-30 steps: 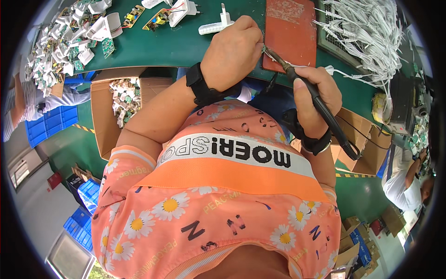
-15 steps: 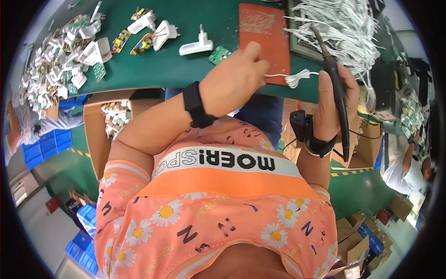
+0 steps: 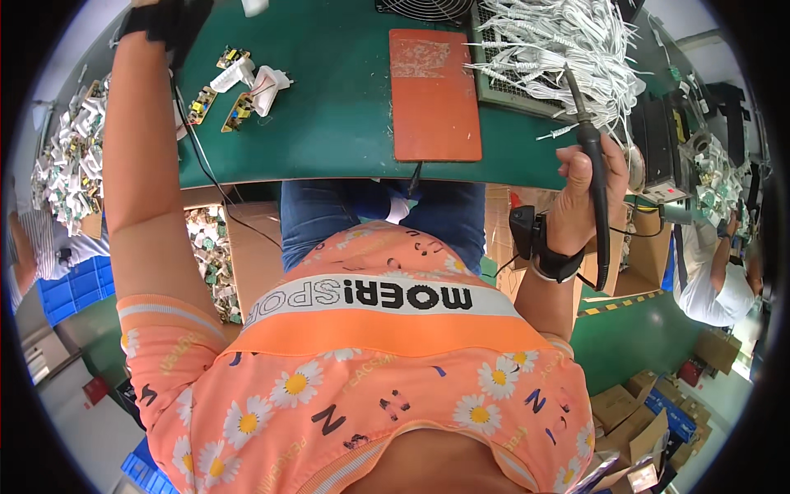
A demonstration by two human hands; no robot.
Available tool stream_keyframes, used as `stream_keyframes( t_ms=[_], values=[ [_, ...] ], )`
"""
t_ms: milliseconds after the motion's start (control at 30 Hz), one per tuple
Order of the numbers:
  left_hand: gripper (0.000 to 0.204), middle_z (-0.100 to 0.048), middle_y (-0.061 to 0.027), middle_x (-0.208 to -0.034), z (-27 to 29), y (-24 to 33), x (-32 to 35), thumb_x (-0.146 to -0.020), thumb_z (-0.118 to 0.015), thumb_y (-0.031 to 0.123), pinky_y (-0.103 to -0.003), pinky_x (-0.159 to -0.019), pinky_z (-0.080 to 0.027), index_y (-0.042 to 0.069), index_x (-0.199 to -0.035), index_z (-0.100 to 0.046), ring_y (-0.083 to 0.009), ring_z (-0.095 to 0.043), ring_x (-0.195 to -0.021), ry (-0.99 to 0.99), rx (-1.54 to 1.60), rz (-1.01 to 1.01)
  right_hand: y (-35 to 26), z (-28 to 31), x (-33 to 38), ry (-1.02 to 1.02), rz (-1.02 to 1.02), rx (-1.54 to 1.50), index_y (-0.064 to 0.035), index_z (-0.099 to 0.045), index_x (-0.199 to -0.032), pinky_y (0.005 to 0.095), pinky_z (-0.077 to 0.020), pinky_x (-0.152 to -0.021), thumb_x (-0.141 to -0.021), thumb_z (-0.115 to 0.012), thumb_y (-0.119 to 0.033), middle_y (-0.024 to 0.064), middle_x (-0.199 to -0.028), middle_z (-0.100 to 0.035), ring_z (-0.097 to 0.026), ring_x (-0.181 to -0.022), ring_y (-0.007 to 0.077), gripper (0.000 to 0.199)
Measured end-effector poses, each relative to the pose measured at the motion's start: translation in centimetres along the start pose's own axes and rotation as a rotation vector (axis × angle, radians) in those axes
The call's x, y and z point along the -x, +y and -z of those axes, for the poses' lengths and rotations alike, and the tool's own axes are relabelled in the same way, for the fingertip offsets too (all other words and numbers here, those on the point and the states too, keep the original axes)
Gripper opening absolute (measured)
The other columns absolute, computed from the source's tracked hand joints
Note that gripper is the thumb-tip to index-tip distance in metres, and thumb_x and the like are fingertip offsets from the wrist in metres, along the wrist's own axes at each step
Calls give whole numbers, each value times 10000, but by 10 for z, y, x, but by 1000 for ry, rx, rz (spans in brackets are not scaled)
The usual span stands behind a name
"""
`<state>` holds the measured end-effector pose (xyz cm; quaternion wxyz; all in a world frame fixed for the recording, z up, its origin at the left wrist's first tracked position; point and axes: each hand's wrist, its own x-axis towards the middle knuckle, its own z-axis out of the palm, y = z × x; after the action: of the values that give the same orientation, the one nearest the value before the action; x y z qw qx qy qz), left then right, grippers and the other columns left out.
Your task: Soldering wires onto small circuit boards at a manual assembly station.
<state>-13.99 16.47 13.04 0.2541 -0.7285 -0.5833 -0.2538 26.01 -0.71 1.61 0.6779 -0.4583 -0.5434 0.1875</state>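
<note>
My right hand [image 3: 586, 193] is wrapped round the black handle of a soldering iron [image 3: 598, 177]. Its metal tip points up and away, in front of a heap of white cables [image 3: 568, 37]. My left arm reaches to the far left of the table; its black wristband [image 3: 171, 25] shows, but the hand is nearly all cut off by the upper edge. Right of that wrist, part of a white piece [image 3: 255, 6] shows. Nearer lie white plug housings [image 3: 267, 89] and small yellow-brown circuit boards [image 3: 238, 112].
An orange-red mat [image 3: 436, 119] lies mid-table, beside a grey mesh tray [image 3: 518, 97] under the cables. A fan grille [image 3: 424, 8] stands behind. Heaped boards and housings [image 3: 70, 160] fill the left. Below the table is a cardboard box [image 3: 255, 247]. Another person [image 3: 712, 284] works at right.
My left hand has gone from the mat to the far upper left. The coiled white cable, white plug and green board have left the middle of the table. My right hand keeps the iron.
</note>
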Motion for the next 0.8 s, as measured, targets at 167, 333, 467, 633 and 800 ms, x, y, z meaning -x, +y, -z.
stream_keyframes(
  t_ms=[167,333,467,633,800],
  values=[
    [117,-577,-152,-788,-45,93,28,-833,-504,96,-401,-688,-474,21,-810,-590,-340,-576,-780,-55,261,-150,-1,-9,0,-56,-17,-12,27,-472,-1125,206,-414,-594,-836,-666,-311,110,-779,-636,-520,-633,101,485],
    [231,-639,-183,-841,-83,205,72,-850,-506,214,-422,-729,-485,23,-871,-633,-345,-614,-821,-621,649,-198,-6,-16,-2,-114,-58,-29,22,-455,-1167,213,-420,-595,-848,-653,-296,110,-796,-644,-520,-627,99,493],
    [244,-634,-190,-855,-82,222,73,-849,-504,213,-424,-735,-482,12,-882,-637,-349,-608,-827,-739,686,-156,-9,-18,-3,-212,-201,-138,19,-461,-1191,227,-438,-618,-870,-627,-246,119,-821,-650,-545,-664,110,447],
    [214,-602,-161,-786,-54,203,95,-885,-470,179,-376,-682,-465,-4,-846,-574,-317,-585,-737,-847,862,-110,8,-40,-6,-280,-10,-56,-13,-511,-1180,232,-477,-654,-856,-639,-130,96,-863,-651,-590,-736,121,367],
    [177,-588,-150,-774,-27,183,124,-880,-492,158,-361,-669,-458,-3,-844,-557,-297,-577,-721,-921,1101,134,12,-61,1,-426,146,135,-37,-535,-1170,247,-478,-703,-833,-625,-27,99,-894,-652,-600,-783,134,349]
  ],
)
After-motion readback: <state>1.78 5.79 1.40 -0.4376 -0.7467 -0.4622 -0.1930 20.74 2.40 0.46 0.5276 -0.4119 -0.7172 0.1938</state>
